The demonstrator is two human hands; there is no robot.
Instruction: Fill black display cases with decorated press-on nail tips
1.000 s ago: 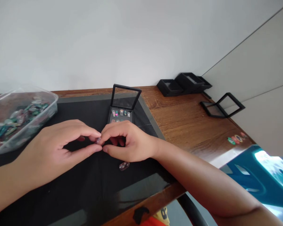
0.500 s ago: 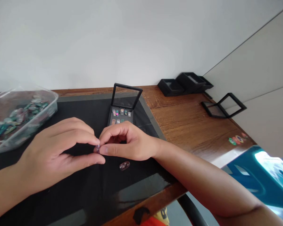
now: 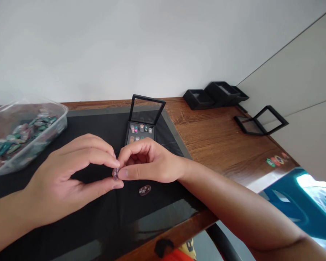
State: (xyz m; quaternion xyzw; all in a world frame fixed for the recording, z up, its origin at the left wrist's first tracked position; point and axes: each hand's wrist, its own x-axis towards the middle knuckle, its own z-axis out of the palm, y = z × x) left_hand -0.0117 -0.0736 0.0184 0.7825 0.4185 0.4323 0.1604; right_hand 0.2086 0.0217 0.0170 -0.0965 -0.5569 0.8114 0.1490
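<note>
Black mat (image 3: 78, 232); left hand (image 3: 70, 177), right hand (image 3: 149, 163) both pinching small nail piece (image 3: 115, 174).

Bare mat (image 3: 92, 123) left of open case (image 3: 141, 130), tub (image 3: 21, 134) far left, loose piece (image 3: 145, 190) near

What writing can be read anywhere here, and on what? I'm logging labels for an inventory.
None can be read.
Small piece pinched between left hand and right hand: pattern only, blurred.
Pieces in the open black case: too small.
Orange item at the bottom edge: dark marks, unreadable.
</note>
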